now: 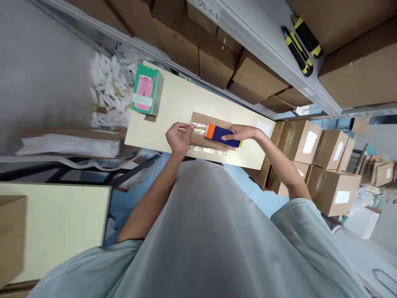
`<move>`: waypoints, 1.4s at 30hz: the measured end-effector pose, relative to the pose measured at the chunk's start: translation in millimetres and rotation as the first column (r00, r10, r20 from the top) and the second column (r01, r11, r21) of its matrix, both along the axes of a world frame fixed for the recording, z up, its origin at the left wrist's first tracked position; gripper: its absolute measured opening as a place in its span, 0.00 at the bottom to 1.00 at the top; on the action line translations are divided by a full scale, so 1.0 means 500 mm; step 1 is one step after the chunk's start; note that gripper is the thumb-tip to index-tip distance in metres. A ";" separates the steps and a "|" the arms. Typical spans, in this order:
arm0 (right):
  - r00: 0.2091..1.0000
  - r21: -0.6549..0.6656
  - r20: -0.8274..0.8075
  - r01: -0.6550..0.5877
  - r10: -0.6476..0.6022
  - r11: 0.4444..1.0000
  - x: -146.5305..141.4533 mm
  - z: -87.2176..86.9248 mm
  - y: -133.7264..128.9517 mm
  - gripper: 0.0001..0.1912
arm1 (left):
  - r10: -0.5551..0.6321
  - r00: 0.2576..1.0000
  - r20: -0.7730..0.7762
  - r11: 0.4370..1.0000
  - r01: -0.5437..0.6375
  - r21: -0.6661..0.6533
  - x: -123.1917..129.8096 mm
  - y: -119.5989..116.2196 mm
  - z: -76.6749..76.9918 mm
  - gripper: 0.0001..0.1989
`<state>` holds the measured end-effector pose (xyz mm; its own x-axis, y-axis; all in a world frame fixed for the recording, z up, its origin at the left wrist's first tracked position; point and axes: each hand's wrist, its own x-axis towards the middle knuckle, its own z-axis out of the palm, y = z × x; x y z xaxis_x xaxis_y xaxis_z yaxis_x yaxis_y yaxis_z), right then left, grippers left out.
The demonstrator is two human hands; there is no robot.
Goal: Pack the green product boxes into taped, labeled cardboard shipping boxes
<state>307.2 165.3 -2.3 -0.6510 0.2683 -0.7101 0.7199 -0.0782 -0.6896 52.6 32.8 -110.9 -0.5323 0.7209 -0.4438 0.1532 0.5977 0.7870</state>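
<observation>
My right hand (240, 132) grips a dark blue oblong block (221, 135) with an orange end and a bit of yellow at its lower right. It lies over a brown cardboard piece (204, 117) on the cream table (182, 97). Shiny clear strips, like tape or plastic film (200, 128), run across the cardboard and along its near edge. At the cardboard's left edge, my left hand (180, 138) has thumb and forefinger pinched together by the end of a shiny strip; what lies between them is too small to make out.
A green box with a pink picture (144, 91) stands on the table's left end. Above the table, a shelf (263, 45) bears cardboard boxes and yellow-black box cutters (297, 51). More cartons (299, 140) are stacked to the right. White scraps (108, 87) are piled at left.
</observation>
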 end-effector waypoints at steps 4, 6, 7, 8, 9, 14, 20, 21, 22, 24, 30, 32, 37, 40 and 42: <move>0.998 -0.123 -0.035 0.040 -0.045 0.992 -0.004 -0.033 0.000 0.27 | -0.013 0.999 -0.033 0.999 0.012 -0.049 0.004 0.004 0.018 0.10; 0.986 -0.069 -0.095 0.130 -0.137 0.989 -0.004 -0.047 0.001 0.27 | -0.022 0.999 -0.045 0.999 0.019 -0.051 0.004 0.005 0.023 0.10; 0.978 -0.029 -0.119 0.172 -0.174 0.985 0.000 -0.053 0.003 0.27 | -0.028 0.998 -0.053 0.998 0.025 -0.050 0.005 0.005 0.023 0.10; 0.970 0.003 -0.132 0.204 -0.202 0.979 0.008 -0.059 0.005 0.27 | -0.034 0.997 -0.063 0.998 0.031 -0.047 0.005 0.007 0.020 0.11; 0.965 0.025 -0.135 0.230 -0.225 0.973 0.021 -0.063 0.006 0.27 | -0.039 0.996 -0.074 0.998 0.036 -0.042 0.005 0.008 0.016 0.11; 0.946 0.078 -0.093 0.318 -0.310 0.945 0.167 -0.052 0.001 0.30 | -0.045 0.993 -0.106 0.999 0.044 -0.019 0.003 0.014 -0.016 0.13; 0.919 0.170 0.285 0.232 -0.273 0.958 0.387 0.015 0.006 0.38 | -0.044 0.996 -0.079 0.998 0.042 -0.036 0.000 0.015 -0.023 0.12; 0.903 0.169 0.354 0.193 -0.242 0.966 0.410 0.019 0.011 0.40 | -0.024 0.995 -0.097 0.999 0.021 -0.032 0.003 0.016 -0.023 0.12; 0.891 0.156 0.408 0.149 -0.201 0.976 0.426 0.019 0.017 0.41 | -0.007 0.993 -0.118 1.000 0.003 -0.030 0.007 0.016 -0.023 0.11; 0.873 0.100 0.476 0.067 -0.107 0.993 0.440 0.006 0.027 0.42 | 0.005 0.989 -0.146 1.000 -0.009 -0.025 0.015 0.017 -0.023 0.11; 0.899 -0.098 0.422 -0.083 0.117 0.992 0.388 -0.066 0.021 0.38 | 0.013 0.987 -0.162 0.999 -0.019 -0.035 0.021 0.024 -0.023 0.11; 0.900 -0.124 0.419 -0.075 0.121 0.989 0.362 -0.073 0.006 0.35 | 0.006 0.986 -0.164 0.998 -0.016 -0.057 0.021 0.027 -0.022 0.11; 0.865 -0.081 0.497 -0.038 0.074 0.996 0.301 -0.043 -0.036 0.24 | -0.014 0.985 -0.172 0.999 0.005 -0.050 0.025 0.029 -0.017 0.12; 0.854 -0.035 0.519 -0.019 0.034 0.999 0.269 -0.030 -0.057 0.19 | -0.012 0.985 -0.174 0.999 0.005 -0.036 0.028 0.029 -0.013 0.12; 0.852 -0.021 0.523 -0.023 0.031 1.000 0.247 -0.034 -0.071 0.17 | -0.026 0.982 -0.187 0.999 0.017 -0.052 0.030 0.029 -0.009 0.12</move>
<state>430.9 129.8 -19.2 -0.1889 0.2438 -0.9512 0.9760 -0.0606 -0.2093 67.6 47.5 -115.6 -0.5942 0.7123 -0.3735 0.3083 0.6306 0.7122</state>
